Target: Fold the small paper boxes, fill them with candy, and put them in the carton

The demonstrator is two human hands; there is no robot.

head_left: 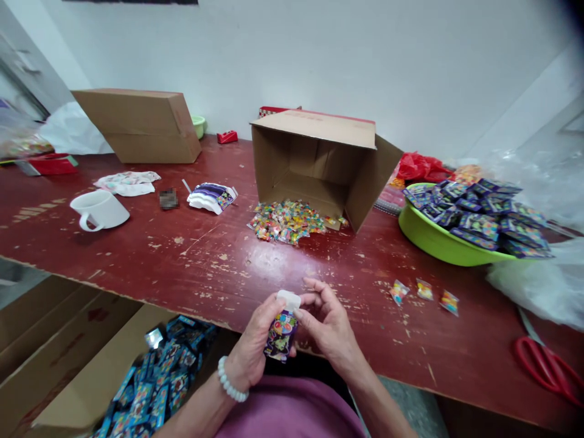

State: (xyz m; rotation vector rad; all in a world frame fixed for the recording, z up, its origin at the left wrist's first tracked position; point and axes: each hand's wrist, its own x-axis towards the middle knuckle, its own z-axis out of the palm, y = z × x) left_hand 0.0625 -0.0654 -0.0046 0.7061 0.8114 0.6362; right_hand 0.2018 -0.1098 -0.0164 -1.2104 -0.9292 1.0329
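My left hand (253,347) is closed around a small purple printed carton (281,334), upright at the table's front edge. Its white top flap (288,298) stands up. The thumb and forefinger of my right hand (331,325) pinch at the flap's right side, while the other fingers are partly spread. Whether anything is inside the carton cannot be seen. Beyond my hands lies a pile of small wrapped candies (289,222), spilling from the mouth of a tipped cardboard box (314,131). Three loose candy packets (424,289) rest to the right.
A green basin (433,243) heaped with purple packets stands right, above red-handled scissors (542,368). To the left are a white mug (103,210), a cloth (128,182), flat purple-and-white cartons (211,198) and another cardboard box (141,128). Blue packets (159,377) fill a box below the table.
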